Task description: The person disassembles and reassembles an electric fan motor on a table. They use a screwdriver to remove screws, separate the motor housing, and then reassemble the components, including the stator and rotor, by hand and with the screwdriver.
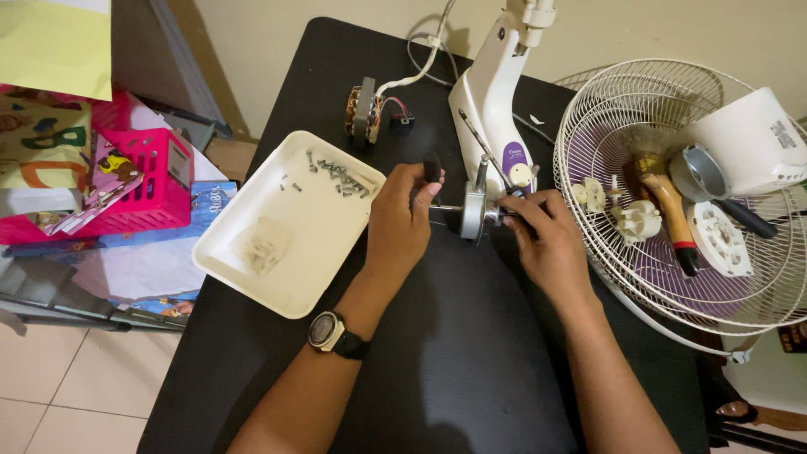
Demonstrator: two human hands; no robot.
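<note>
Home room used as makeshift repair spot: tiled floor, plain wall, pink basket with children's books, black table holding dismantled fan grille, tray of screws.

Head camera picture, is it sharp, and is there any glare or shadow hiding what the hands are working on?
Head view: mostly sharp, evenly lit by soft indoor light; the left hand and right hand are in focus on the metal motor part. The black table swallows detail and shows a faint sheen. The screws in the white tray are small but distinct. Edges curve slightly from the wide lens.
</note>
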